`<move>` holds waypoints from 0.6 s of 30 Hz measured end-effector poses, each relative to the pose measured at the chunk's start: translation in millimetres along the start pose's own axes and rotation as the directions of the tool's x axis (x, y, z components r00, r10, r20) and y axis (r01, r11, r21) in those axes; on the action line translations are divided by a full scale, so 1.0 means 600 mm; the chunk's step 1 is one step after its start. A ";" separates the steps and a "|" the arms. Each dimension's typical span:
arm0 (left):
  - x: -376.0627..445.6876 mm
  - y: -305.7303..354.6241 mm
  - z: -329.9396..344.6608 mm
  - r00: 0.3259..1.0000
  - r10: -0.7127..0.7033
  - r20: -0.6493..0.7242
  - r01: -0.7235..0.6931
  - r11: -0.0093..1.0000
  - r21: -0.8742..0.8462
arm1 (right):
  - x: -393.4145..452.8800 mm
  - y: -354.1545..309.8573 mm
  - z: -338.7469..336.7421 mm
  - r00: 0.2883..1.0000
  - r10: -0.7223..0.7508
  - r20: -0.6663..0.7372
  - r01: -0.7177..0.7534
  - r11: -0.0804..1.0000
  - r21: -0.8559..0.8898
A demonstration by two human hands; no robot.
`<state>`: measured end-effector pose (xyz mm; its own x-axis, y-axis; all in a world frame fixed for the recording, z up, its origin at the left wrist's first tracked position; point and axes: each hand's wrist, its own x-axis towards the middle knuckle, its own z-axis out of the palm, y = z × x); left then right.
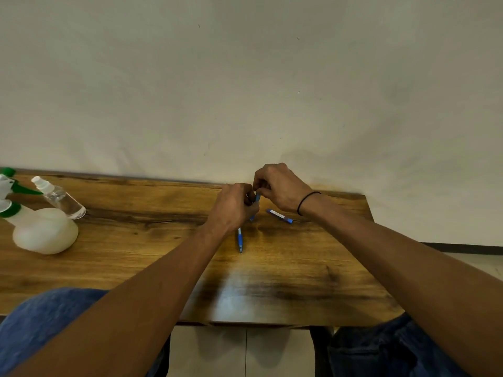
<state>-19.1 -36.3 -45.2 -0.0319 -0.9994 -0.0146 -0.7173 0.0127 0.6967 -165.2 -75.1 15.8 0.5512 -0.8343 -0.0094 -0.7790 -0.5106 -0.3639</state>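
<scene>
Blue pen [257,197] mostly behind left hand [234,205]

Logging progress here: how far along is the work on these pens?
Seemingly done: one blue pen lies on the table by the left hand, tip toward the person; its top is hidden. In hand: the left hand and right hand both grip a second blue pen between them. Likely left: a blue-and-white piece lying untouched beside the right wrist.

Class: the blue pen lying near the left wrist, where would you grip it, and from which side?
Probably pinch the lying pen across its blue grip section, coming from above with fingers on its left and right. It lies flat on the table, tip toward the person, far end hidden by the left hand, which with the right hand holds a second pen.
</scene>
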 end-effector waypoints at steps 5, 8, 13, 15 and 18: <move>-0.004 0.003 -0.004 1.000 -0.004 0.000 0.004 1.000 0.008 | 0.002 -0.005 0.005 0.997 0.066 -0.028 -0.065 0.997 0.050; -0.005 0.003 -0.008 1.000 0.001 0.005 -0.001 1.000 0.020 | 0.001 -0.005 0.009 0.993 0.110 -0.037 -0.104 0.986 0.131; -0.001 0.013 -0.025 0.998 0.019 0.052 -0.020 1.000 0.013 | -0.002 0.006 0.006 0.990 0.142 -0.001 -0.138 0.961 0.241; 0.003 0.025 -0.037 0.998 0.022 0.054 -0.023 1.000 0.016 | -0.004 0.010 0.004 0.988 0.153 -0.028 -0.140 0.953 0.269; 0.012 0.049 -0.064 1.000 0.025 0.016 -0.025 1.000 -0.008 | -0.004 0.010 -0.011 0.977 0.157 -0.145 -0.099 0.934 0.344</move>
<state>-13.9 -44.5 2.5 -0.0608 -0.9981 -0.0088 -0.7107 0.0371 0.7025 -173.1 -77.6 19.8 0.3728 -0.9254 0.0687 -0.6794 -0.3226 -0.6591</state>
